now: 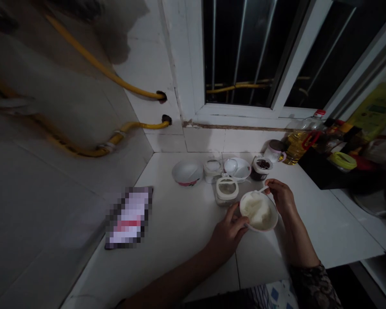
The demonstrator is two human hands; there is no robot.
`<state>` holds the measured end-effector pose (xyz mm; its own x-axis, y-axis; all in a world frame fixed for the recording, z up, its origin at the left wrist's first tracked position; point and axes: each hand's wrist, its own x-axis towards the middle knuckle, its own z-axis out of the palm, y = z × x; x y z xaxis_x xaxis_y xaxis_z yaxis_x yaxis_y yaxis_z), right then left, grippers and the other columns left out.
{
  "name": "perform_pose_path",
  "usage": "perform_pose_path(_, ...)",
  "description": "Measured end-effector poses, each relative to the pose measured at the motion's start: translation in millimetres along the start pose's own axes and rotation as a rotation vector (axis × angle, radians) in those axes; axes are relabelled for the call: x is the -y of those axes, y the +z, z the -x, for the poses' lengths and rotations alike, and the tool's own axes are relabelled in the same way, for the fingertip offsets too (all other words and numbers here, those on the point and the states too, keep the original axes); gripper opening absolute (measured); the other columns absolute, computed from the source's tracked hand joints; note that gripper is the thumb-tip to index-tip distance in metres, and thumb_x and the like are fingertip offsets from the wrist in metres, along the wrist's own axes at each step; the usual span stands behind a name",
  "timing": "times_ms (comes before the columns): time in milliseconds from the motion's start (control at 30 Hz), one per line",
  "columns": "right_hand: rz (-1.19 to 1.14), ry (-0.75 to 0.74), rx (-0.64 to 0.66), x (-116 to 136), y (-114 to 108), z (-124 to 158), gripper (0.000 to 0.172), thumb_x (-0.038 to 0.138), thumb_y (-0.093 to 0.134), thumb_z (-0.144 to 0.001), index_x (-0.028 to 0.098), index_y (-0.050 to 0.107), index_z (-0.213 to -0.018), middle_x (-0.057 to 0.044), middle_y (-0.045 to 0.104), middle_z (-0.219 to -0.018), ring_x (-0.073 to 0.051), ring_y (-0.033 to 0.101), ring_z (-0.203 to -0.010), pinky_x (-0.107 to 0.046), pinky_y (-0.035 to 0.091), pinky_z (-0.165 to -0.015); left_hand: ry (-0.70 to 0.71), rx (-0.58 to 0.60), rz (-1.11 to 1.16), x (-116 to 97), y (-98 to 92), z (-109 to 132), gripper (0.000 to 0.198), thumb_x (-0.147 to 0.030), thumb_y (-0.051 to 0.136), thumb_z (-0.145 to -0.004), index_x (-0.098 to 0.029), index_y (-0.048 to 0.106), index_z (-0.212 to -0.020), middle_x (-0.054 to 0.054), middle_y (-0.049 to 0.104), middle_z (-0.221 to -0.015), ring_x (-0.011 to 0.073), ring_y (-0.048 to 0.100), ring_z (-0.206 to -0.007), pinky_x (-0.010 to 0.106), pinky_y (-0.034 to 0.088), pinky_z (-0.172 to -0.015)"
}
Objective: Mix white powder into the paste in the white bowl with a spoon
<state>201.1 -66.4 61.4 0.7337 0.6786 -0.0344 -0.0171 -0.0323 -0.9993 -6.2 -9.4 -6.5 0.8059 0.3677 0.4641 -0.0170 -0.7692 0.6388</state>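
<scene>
My left hand (229, 231) grips the near rim of a small white bowl (259, 211) filled with a white soft mass, held just above the white tiled counter (180, 231). My right hand (281, 198) is at the bowl's far right rim, fingers pinched on a small white spoon (263, 189) that dips into the bowl. Right behind the bowl stands a clear jar with a white lid (226, 191).
Behind are an empty white bowl (187, 172), a small white jar (212, 170), another white bowl (239, 168), a pot of dark contents (261, 168) and a mug (275, 151). An oil bottle (300, 139) and a black tray (324, 171) sit at right. A blurred packet (128, 216) lies left.
</scene>
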Motion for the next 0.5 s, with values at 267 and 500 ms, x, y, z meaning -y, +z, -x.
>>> perform_pose_path(267,0.097,-0.187,0.028,15,29,8,0.016,0.034,0.057,-0.072,0.019,0.062,-0.076,0.001,0.059,-0.057,-0.016,0.054,-0.061,-0.030,0.041,-0.070,-0.013,0.015,-0.013,-2,-2.0,-2,0.015,-0.013,0.052,-0.088,-0.019,0.060,-0.099,0.014,0.039,-0.135,0.0185,0.064,-0.089,0.036,0.055,-0.081)
perform_pose_path(500,0.623,-0.736,0.207,15,48,29,0.019,0.022,0.043,-0.089,0.022,0.062,-0.088,-0.005,0.066,-0.085,-0.022,0.056,-0.087,-0.037,0.038,-0.086,-0.035,0.024,-0.021,-1,0.3,-2,0.018,-0.012,0.055,-0.086,-0.019,0.060,-0.102,0.012,0.037,-0.136,0.0176,0.063,-0.090,0.036,0.055,-0.083)
